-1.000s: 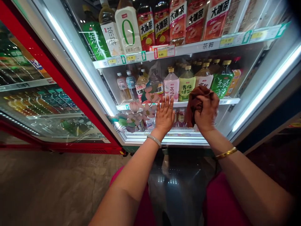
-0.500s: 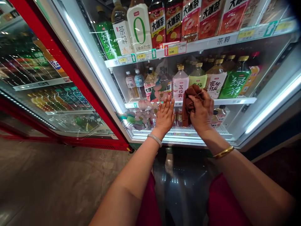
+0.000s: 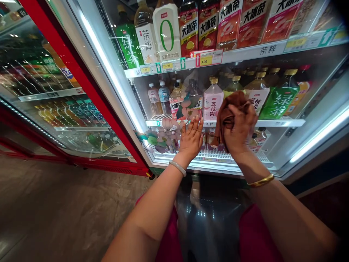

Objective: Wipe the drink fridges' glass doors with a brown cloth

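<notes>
A: Nearest surface?
B: Magenta clothing at the lower edge, between the forearms. Brown floor, dull sheen, off to the left. Dark glossy patch below the cooler, ceiling lights mirrored in it; floor or panel, cannot tell.

A: Hands?
B: Left hand flat on the glass, fingers extended, holding nothing. Right hand, fingers clenched round a brown cloth, bunched up at the glass, in front of the middle shelf.

A: Beyond?
B: Flower decal left of the left hand. Lit shelves of drinks behind; pink bottle between the hands. Red-framed cooler alongside, on the left.

A: Hard to make out?
B: Cloth hides most of the yellow-green bottle. Decal and hands cover parts of the bottom row. Top-shelf bottles cut off at the upper edge. Neighbour's stock streaked by glare; far right corner dark. Left palm out of sight.
</notes>
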Action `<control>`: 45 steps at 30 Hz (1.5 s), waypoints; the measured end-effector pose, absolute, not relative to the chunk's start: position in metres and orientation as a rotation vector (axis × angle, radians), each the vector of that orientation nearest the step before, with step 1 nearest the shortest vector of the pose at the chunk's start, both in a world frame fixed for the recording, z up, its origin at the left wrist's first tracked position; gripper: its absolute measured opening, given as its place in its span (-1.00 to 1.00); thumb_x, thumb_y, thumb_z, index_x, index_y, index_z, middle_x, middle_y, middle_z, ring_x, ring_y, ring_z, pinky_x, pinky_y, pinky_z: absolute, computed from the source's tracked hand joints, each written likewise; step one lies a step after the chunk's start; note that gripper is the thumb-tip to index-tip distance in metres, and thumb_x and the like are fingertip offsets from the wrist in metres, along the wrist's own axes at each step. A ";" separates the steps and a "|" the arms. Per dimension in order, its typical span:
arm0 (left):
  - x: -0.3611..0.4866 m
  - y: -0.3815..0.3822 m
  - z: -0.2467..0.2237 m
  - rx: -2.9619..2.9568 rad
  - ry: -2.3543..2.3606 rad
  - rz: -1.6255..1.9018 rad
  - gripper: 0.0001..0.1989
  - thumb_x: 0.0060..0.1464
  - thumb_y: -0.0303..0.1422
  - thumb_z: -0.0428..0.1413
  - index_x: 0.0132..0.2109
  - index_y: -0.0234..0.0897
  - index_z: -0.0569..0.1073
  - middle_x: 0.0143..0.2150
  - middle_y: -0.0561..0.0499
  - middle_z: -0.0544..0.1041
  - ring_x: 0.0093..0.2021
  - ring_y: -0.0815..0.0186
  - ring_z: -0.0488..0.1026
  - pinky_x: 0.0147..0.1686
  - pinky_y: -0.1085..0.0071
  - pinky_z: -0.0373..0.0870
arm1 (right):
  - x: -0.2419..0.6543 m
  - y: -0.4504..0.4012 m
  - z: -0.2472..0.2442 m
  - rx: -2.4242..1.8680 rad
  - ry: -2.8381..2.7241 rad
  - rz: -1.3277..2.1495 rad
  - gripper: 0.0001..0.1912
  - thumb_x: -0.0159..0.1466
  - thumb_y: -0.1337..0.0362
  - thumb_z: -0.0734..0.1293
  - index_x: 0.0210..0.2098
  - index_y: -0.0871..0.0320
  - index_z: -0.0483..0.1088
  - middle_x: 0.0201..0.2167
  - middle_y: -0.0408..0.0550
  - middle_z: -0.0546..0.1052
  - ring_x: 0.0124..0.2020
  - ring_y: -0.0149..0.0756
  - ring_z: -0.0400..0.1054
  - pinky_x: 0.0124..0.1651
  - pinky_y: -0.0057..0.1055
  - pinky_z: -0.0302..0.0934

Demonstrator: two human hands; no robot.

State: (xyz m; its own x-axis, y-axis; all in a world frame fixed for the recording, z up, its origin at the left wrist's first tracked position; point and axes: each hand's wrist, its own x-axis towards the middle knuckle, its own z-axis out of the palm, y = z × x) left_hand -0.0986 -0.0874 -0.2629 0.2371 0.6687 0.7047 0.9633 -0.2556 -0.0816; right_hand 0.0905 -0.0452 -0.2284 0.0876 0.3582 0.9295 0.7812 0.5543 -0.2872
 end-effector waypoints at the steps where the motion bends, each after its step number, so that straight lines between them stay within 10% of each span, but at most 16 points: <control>1: -0.097 -0.087 -0.264 -2.006 -1.503 -0.756 -0.31 0.39 -0.35 -0.09 0.56 -0.32 -0.08 0.61 -0.20 -0.04 0.62 0.15 -0.24 0.56 -0.12 -0.26 | 0.084 -0.048 -0.235 -0.988 -1.598 -0.422 -0.50 0.34 0.31 0.27 0.26 0.00 0.40 0.39 0.11 0.24 0.37 0.06 0.17 0.38 0.11 0.18; 9: -0.091 -0.094 -0.250 -1.992 -1.540 -0.775 -0.33 0.37 -0.37 -0.07 0.54 -0.39 0.00 0.61 -0.23 -0.06 0.62 0.10 -0.26 0.57 -0.10 -0.29 | 0.079 -0.054 -0.230 -0.891 -1.731 -0.398 -0.43 0.33 0.34 0.26 0.31 -0.11 0.35 0.37 -0.05 0.34 0.29 -0.03 0.28 0.36 0.07 0.20; 13: -0.087 -0.094 -0.235 -1.927 -1.507 -0.874 -0.29 0.40 -0.35 -0.12 0.58 -0.26 -0.17 0.63 -0.11 -0.16 0.61 0.18 -0.42 0.57 -0.04 -0.42 | 0.083 -0.051 -0.222 -0.899 -1.595 -0.478 -0.31 0.37 0.34 0.22 0.47 -0.09 0.08 0.43 -0.08 0.28 0.48 -0.06 0.06 0.48 0.11 0.06; 20: -0.102 -0.092 -0.237 -1.898 -1.572 -0.939 -0.29 0.41 -0.39 -0.16 0.58 -0.24 -0.23 0.63 -0.13 -0.14 0.62 0.17 -0.34 0.58 -0.05 -0.31 | 0.035 -0.055 -0.285 -0.680 -1.894 -0.587 -0.43 0.37 0.38 0.19 0.33 -0.12 0.31 0.36 -0.19 0.39 0.59 -0.22 -0.21 0.58 0.04 -0.05; 28: -0.130 -0.100 -0.224 -1.816 -1.624 -0.921 -0.31 0.40 -0.35 -0.11 0.57 -0.25 -0.12 0.63 -0.11 -0.10 0.62 0.19 -0.39 0.58 -0.04 -0.39 | 0.063 -0.043 -0.222 -0.898 -1.600 -0.443 -0.24 0.31 0.38 0.25 0.48 -0.01 0.08 0.57 0.05 -0.10 0.59 0.12 -0.27 0.53 0.36 -0.19; 34: -0.142 -0.099 -0.230 -1.840 -1.648 -0.877 -0.31 0.40 -0.36 -0.13 0.57 -0.29 -0.12 0.63 -0.14 -0.11 0.62 0.17 -0.38 0.58 -0.05 -0.32 | 0.023 -0.054 -0.261 -0.689 -1.948 -0.469 -0.49 0.38 0.35 0.22 0.24 -0.21 0.41 0.33 -0.20 0.41 0.52 -0.15 0.04 0.45 0.00 0.23; 41: -0.147 -0.102 -0.226 -1.870 -1.620 -0.820 -0.34 0.39 -0.39 -0.13 0.55 -0.36 -0.04 0.63 -0.15 -0.07 0.63 0.17 -0.34 0.58 0.01 -0.26 | 0.032 -0.044 -0.224 -0.755 -1.567 -0.407 -0.30 0.31 0.41 0.26 0.42 -0.01 0.24 0.53 0.10 0.03 0.56 0.19 -0.13 0.53 0.31 -0.15; 45: -0.150 -0.100 -0.231 -1.859 -1.644 -0.851 -0.37 0.41 -0.37 -0.17 0.54 -0.36 -0.02 0.62 -0.15 -0.02 0.62 0.23 -0.30 0.59 0.06 -0.28 | 0.002 -0.057 -0.259 -0.692 -1.857 -0.388 -0.33 0.32 0.35 0.29 0.41 -0.01 0.24 0.47 0.06 0.19 0.58 0.12 -0.20 0.51 0.28 -0.01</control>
